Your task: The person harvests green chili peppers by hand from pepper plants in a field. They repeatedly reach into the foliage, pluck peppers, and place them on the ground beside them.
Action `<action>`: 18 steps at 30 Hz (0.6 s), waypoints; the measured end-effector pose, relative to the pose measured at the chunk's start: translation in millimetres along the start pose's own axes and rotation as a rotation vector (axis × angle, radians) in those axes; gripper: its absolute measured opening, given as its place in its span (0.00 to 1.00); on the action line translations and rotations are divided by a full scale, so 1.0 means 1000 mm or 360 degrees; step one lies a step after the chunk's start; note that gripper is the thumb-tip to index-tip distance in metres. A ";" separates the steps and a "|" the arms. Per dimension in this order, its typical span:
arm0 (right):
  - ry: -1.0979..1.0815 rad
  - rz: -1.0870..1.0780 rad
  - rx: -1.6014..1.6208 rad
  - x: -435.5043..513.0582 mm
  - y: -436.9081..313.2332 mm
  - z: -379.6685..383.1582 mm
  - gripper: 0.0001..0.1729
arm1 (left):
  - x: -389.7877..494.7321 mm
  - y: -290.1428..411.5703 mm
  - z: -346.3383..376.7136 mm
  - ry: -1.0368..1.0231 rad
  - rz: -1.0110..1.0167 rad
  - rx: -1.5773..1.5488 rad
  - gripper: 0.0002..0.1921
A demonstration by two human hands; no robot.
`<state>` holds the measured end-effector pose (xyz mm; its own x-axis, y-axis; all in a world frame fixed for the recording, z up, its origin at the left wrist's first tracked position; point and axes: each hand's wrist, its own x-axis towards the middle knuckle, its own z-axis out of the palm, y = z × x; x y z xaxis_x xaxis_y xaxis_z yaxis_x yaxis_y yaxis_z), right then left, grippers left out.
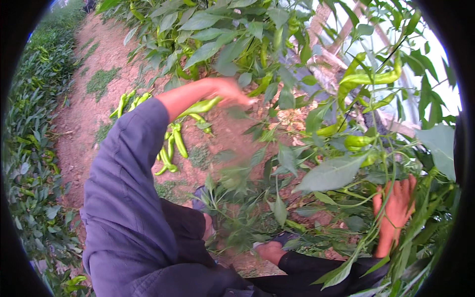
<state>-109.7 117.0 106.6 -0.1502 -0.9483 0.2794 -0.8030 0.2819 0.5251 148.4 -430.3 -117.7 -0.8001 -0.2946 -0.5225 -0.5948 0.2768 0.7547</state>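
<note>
My left hand [231,92], blurred, reaches over the soil beside a leafy pepper plant. A long green pepper [202,106] shows just under its wrist; whether the fingers touch or hold it cannot be told. More picked green peppers [179,141] lie on the reddish soil below my left forearm, and another small pile [124,103] lies to its left. At the right, my right hand [397,202] is among the stems and leaves with its fingers apart, a thin stem crossing in front of it. Above it, green peppers [371,78] hang on the plant.
A row of pepper plants [35,122] runs down the left, beyond a soil path [79,122] with weed patches. Wooden posts [321,22] and pale sheeting stand at the upper right. My feet are among low foliage, and a large leaf [331,172] hangs near the camera.
</note>
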 end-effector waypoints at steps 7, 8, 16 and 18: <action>-0.0027 0.0045 -0.0128 -0.007 -0.001 0.005 0.13 | -0.057 -0.190 0.003 0.0162 -0.0747 0.1112 0.30; -0.0005 0.0058 -0.0135 -0.008 -0.001 0.005 0.14 | -0.051 -0.185 0.002 -0.0009 -0.0738 0.1537 0.31; -0.0097 0.0069 -0.0098 0.008 -0.007 -0.004 0.14 | 0.038 0.072 0.027 0.0127 0.0995 -0.0341 0.13; -0.0128 0.0059 -0.0093 0.012 -0.010 -0.006 0.14 | 0.062 0.144 0.024 0.0772 0.1180 -0.0454 0.12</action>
<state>-99.6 103.9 109.5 -0.2271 -0.9450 0.2353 -0.7613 0.3230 0.5622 11.3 -386.9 -50.6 -0.8097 -0.5003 0.3066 0.1486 0.3306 0.9320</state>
